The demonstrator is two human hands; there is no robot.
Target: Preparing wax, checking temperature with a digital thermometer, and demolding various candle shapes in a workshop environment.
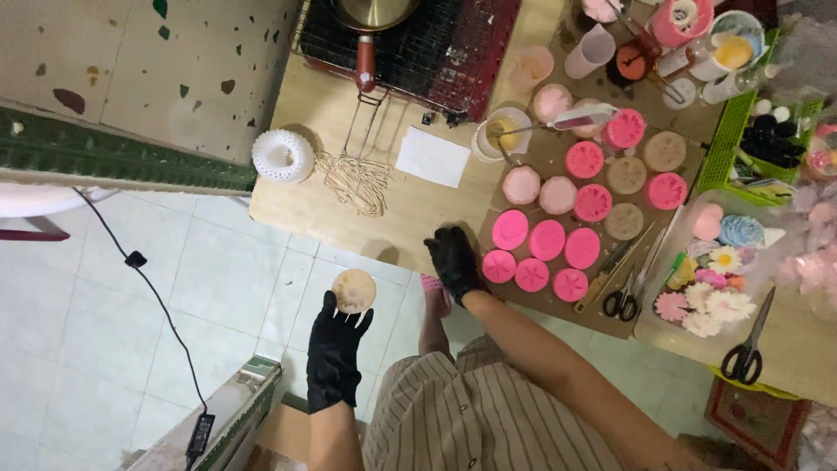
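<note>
So the left hand (336, 353), in a black glove, has a round tan mould (354, 290) pinched at its near edge by the fingertips, held out over the tiled floor (131, 331), well off the near-left edge of the worktop (301, 196). The right hand (453, 262), also gloved, rests curled at that worktop edge, just left of the pink moulds (536, 249) laid out on the brown board (593, 310). I can't tell if it's holding anything.

My guess is the tan mould is light and rubbery, so it'll flex if squeezed hard. If it's filled, tipping it could spill or crack what's inside. Gripping the rim on two opposite sides and keeping it level looks safest. Scissors (621, 301) lie on the board right of the pink moulds.
</note>
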